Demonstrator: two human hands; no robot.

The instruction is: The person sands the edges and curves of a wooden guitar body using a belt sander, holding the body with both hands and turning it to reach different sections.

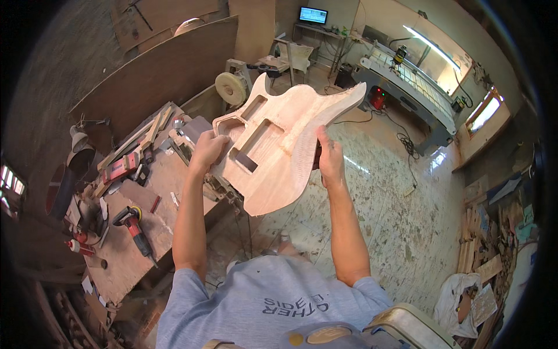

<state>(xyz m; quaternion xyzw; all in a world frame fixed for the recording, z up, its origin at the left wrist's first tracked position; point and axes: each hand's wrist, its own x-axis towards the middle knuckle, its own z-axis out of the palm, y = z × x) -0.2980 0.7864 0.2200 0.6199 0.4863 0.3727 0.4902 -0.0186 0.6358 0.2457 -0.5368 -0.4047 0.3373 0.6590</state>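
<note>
Between my hands I hold up an unfinished wooden electric guitar body (285, 148), pale and bare, with routed cavities and a slot cut through near its lower left part. My left hand (210, 150) is closed on its left edge, beside a cavity. On the opposite side, my right hand (329, 157) grips the curved right edge, thumb up along the rim and the other fingers mostly hidden beneath. The body is tilted, with its horns pointing away from me, and hangs above the floor clear of the workbench.
At left a workbench (125, 279) carries a red and black power polisher (135, 231), wood strips, a red tool (121, 168) and a lamp (79, 138). A large CNC table (407, 81) stands far right. Cables (408, 145) lie on the floor (372, 198). Wood scraps (488, 267) are piled at right.
</note>
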